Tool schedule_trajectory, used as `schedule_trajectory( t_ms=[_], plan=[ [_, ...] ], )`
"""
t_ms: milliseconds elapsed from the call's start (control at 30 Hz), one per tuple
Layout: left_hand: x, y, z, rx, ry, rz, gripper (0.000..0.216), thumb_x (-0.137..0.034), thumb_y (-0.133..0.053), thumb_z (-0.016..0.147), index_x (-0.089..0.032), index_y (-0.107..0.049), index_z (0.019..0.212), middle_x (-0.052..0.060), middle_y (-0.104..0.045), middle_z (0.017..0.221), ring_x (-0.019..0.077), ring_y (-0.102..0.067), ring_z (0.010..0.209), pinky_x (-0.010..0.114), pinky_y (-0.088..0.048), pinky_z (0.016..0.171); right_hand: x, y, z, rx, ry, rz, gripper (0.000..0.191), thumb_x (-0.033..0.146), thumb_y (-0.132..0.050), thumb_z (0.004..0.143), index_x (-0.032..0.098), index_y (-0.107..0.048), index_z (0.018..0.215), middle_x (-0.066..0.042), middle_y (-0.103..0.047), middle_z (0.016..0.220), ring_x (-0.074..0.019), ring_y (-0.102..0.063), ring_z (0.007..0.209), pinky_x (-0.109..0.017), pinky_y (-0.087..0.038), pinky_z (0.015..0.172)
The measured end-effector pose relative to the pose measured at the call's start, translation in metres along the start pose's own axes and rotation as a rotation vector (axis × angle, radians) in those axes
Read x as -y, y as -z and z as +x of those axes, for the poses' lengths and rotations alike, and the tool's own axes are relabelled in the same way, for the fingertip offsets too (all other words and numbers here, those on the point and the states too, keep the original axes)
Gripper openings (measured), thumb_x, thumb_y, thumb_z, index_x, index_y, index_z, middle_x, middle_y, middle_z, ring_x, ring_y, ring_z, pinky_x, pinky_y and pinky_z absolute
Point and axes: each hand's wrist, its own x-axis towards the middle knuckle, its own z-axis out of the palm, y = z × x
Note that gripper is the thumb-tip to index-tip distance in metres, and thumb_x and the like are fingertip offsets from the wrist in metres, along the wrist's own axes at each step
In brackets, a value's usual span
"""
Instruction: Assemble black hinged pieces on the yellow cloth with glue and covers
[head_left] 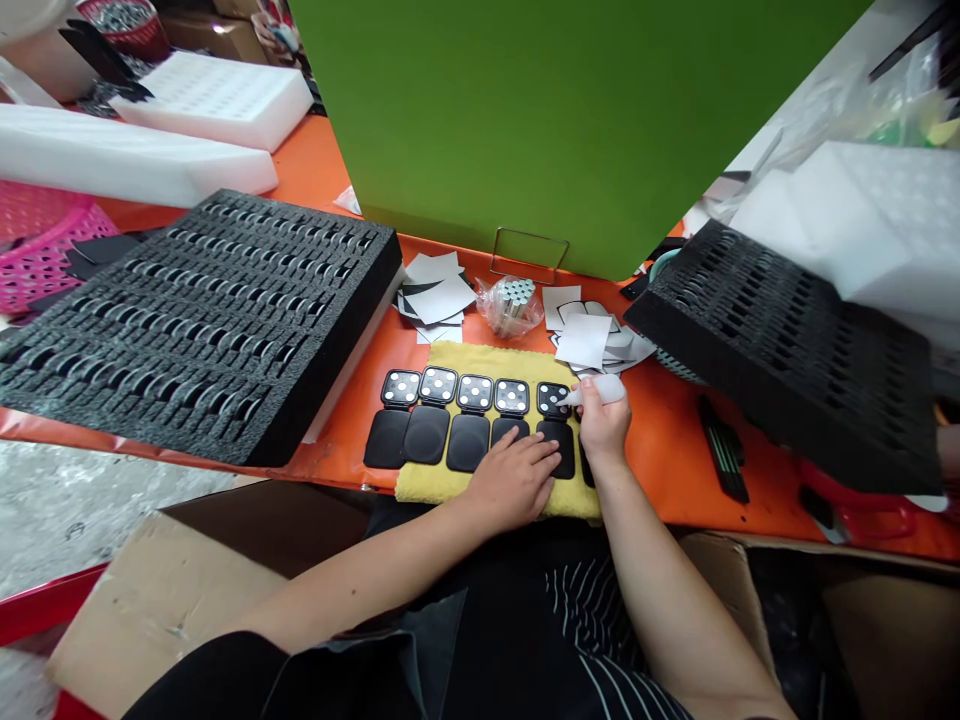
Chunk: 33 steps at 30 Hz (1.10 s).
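On the yellow towel (480, 360) sit five black hinged cases (471, 420) in a row. Left hand (514, 480) lies flat, fingers spread, across the fourth and fifth. Right hand (602, 425) has its fingers clamped on a small white bottle (600, 391), nozzle touching the rightmost case's dotted half.

Orange desk (675, 480). On it: yellow cloth (480, 360), two black foam trays (195, 320) (787, 350), white foam blocks (127, 165), white paper squares (439, 295), bagged magnets (510, 303), green board (555, 120), black strips (724, 450), pink basket (37, 245) at left edge.
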Motion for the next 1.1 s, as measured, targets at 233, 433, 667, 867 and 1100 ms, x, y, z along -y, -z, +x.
schedule_trajectory(
  t_ms=[233,433,667,867,1100],
  plan=[
    [0.001,-0.003,-0.001,-0.036,0.008,-0.038,0.033,-0.027,-0.04,0.085,-0.021,-0.051,0.116,0.002,-0.051,0.124,0.0188,-0.04,0.119,0.041,-0.022,0.104,-0.003,0.001,0.002,0.008,0.031,-0.046,0.029,0.043,-0.054,0.07,0.015,-0.058,0.075,-0.005,-0.064,0.071,-0.0145,-0.054,0.057,-0.026,-0.042,0.051],
    [0.002,-0.004,-0.001,-0.049,0.006,-0.052,0.032,-0.027,-0.04,0.084,-0.021,-0.052,0.113,0.0,-0.051,0.124,0.0185,-0.039,0.119,0.04,-0.023,0.104,-0.006,-0.006,0.012,-0.034,-0.046,0.054,0.033,0.047,-0.05,0.073,0.014,-0.055,0.079,-0.005,-0.063,0.069,-0.0094,-0.046,0.043,-0.023,-0.037,0.042],
    [0.002,-0.005,-0.001,-0.06,0.0,-0.065,0.031,-0.027,-0.039,0.085,-0.02,-0.053,0.112,0.001,-0.053,0.122,0.0191,-0.041,0.117,0.041,-0.023,0.104,-0.005,-0.015,0.015,-0.004,0.01,-0.093,0.036,0.048,-0.052,0.073,0.013,-0.057,0.082,-0.007,-0.065,0.074,-0.0126,-0.052,0.048,-0.028,-0.042,0.052],
    [0.003,-0.006,-0.002,-0.066,0.003,-0.064,0.031,-0.027,-0.039,0.085,-0.02,-0.054,0.112,0.001,-0.053,0.122,0.019,-0.041,0.117,0.042,-0.024,0.103,-0.005,-0.012,0.015,0.007,0.046,-0.156,0.035,0.047,-0.051,0.073,0.014,-0.057,0.083,-0.007,-0.066,0.074,-0.0136,-0.053,0.05,-0.028,-0.042,0.054],
    [0.003,-0.006,-0.002,-0.064,-0.002,-0.061,0.031,-0.027,-0.04,0.085,-0.02,-0.053,0.112,0.001,-0.052,0.122,0.0195,-0.041,0.117,0.042,-0.024,0.103,0.001,-0.017,0.013,-0.006,-0.078,0.119,0.033,0.047,-0.051,0.072,0.015,-0.055,0.081,-0.004,-0.063,0.07,-0.0101,-0.047,0.043,-0.024,-0.037,0.041]
  ],
)
